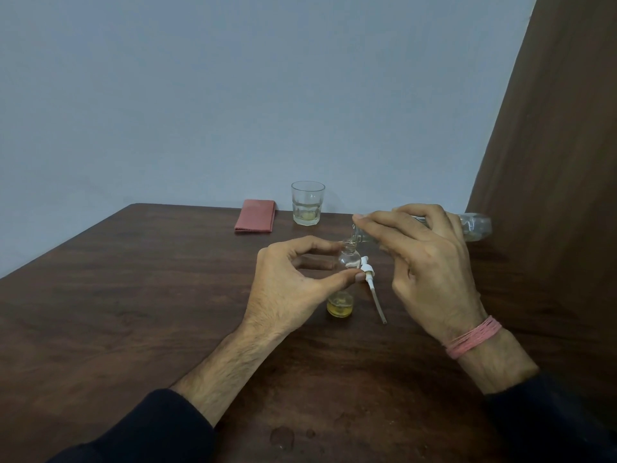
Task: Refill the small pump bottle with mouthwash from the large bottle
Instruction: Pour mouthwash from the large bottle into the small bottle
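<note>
Wet spots [282, 437] on counter [133, 295], lower centre; mid-frame, left hand [287, 282] pinches small pump bottle [344, 285] upright, right hand [424, 262] grips tilted large bottle [474, 227], mouth at its neck: pouring step, apparently; next, level off, refit loose pump [370, 282].

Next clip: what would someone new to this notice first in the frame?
The two hands meeting at mid-table: the right hand tips the large clear bottle down onto the neck of the small bottle, which the left hand steadies and which holds a little yellow liquid. The white pump lies beside it. Behind stand a glass and a folded pink cloth.
</note>
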